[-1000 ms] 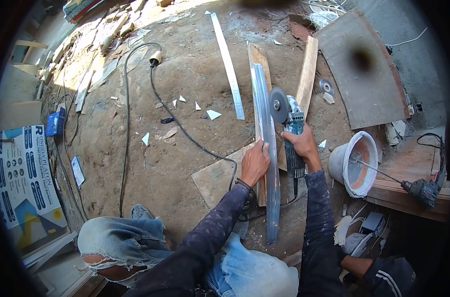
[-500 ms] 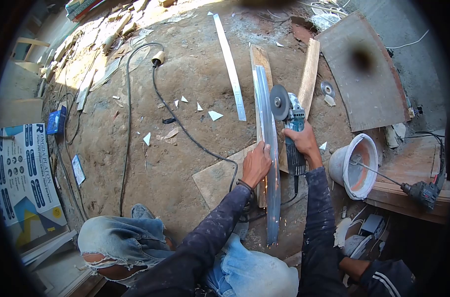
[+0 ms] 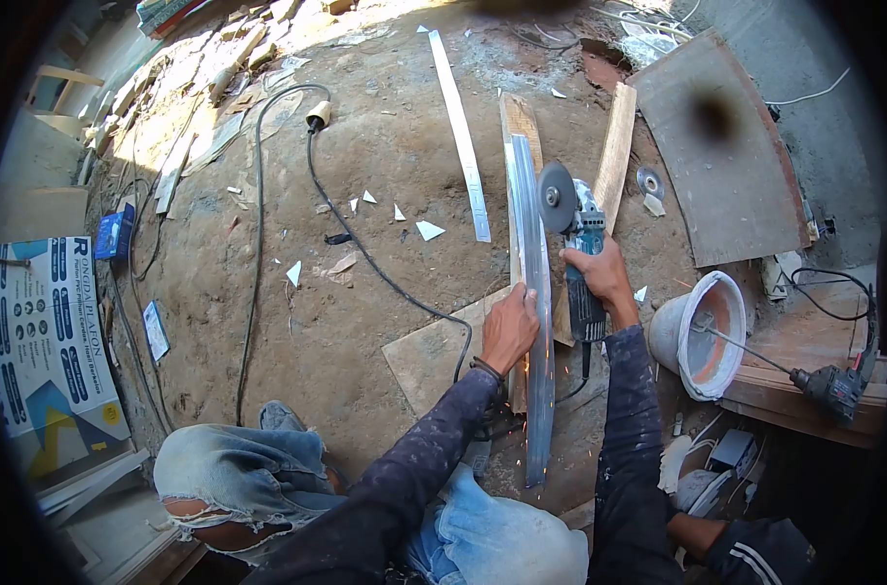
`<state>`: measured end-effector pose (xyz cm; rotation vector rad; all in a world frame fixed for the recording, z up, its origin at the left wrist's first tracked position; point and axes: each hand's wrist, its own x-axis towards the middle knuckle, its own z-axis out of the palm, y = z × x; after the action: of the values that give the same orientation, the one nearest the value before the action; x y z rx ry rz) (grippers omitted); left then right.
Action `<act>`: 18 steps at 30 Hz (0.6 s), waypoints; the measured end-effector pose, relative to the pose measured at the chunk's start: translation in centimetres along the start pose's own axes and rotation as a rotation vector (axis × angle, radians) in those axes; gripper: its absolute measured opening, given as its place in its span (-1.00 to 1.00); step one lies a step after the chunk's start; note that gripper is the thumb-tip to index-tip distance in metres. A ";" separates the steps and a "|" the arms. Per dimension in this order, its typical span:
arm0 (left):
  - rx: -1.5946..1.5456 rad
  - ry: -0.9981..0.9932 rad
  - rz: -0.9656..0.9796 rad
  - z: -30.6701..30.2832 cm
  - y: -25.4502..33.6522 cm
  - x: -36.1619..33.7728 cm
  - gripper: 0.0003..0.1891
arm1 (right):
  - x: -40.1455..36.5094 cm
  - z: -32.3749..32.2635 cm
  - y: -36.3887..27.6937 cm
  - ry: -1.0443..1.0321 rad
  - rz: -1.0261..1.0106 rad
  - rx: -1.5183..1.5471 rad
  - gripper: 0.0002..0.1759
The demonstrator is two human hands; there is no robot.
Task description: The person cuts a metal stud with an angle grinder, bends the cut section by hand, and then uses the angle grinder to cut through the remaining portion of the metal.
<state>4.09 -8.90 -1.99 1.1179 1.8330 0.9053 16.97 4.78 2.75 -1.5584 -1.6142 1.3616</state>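
My right hand (image 3: 611, 285) is closed round the body of a teal and black angle grinder (image 3: 587, 317). The grinder's round disc (image 3: 558, 198) stands upright at the right edge of long silvery metal profiles (image 3: 538, 429). Across these profiles my left hand (image 3: 511, 330) is clamped, fingers wrapped over their left side, below the disc. Orange sparks fly along the lower part of the metal. Under the profiles lies a wooden plank (image 3: 520, 119), and a second wooden piece (image 3: 614, 146) slants behind the grinder.
A white strip (image 3: 460, 136) and white scraps (image 3: 430, 230) lie on the dirt floor. A black cable (image 3: 370, 261) curves at left. To the right are a bucket (image 3: 666, 327) with a mixing drill (image 3: 833, 388), a loose disc (image 3: 648, 181) and a large board (image 3: 721, 156). Another person's leg (image 3: 755, 546) shows lower right.
The whole view has shifted slightly, so things sit a little lower and to the right. The sparks are fewer and dimmer. Both hands keep their holds.
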 end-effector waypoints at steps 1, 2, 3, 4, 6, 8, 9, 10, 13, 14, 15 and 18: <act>-0.001 -0.002 -0.001 -0.1 0.1 0.0 -0.70 | 0.1 0.0 0.1 0.001 0.001 0.001 -0.59; -0.003 -0.005 -0.002 -0.1 0.1 -0.1 -0.70 | 0.2 -0.1 0.1 0.001 0.002 0.000 -0.59; -0.003 -0.004 -0.002 0.0 0.1 -0.1 -0.70 | 0.2 -0.1 0.0 0.001 0.016 -0.001 -0.55; 0.004 -0.001 -0.005 0.1 0.0 0.0 -0.70 | 0.3 -0.1 0.0 0.001 0.031 -0.001 -0.50; 0.011 0.003 -0.006 0.1 0.0 0.0 -0.70 | 0.4 -0.1 0.2 0.005 0.027 -0.013 -0.50; 0.017 -0.017 -0.021 0.0 0.1 0.0 -0.70 | 0.6 -0.1 0.1 0.008 0.023 -0.025 -0.49; 0.017 -0.016 -0.020 -0.1 0.2 0.0 -0.70 | 0.5 0.0 -0.3 0.015 0.027 -0.044 -0.50; 0.003 -0.010 -0.013 -0.2 0.2 -0.1 -0.70 | 0.4 0.0 -0.5 0.023 0.033 -0.064 -0.51; -0.017 -0.001 -0.008 -0.1 0.3 -0.2 -0.70 | 0.9 0.0 -0.7 -0.003 0.049 0.006 -0.55; -0.023 0.004 -0.009 -0.1 0.2 -0.2 -0.69 | 0.8 0.0 -0.8 -0.002 0.049 0.007 -0.55; -0.021 0.003 -0.008 -0.1 -0.1 -0.1 -0.69 | 0.6 0.1 -1.2 -0.002 0.011 0.049 -0.61; -0.046 -0.018 0.036 -0.3 -0.6 -0.2 -0.68 | -0.7 -0.4 -3.2 0.007 0.000 0.111 -0.62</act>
<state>3.62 -9.33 -2.33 1.1305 1.7740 0.9510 16.04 4.79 5.95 -1.4963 -1.5073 1.4192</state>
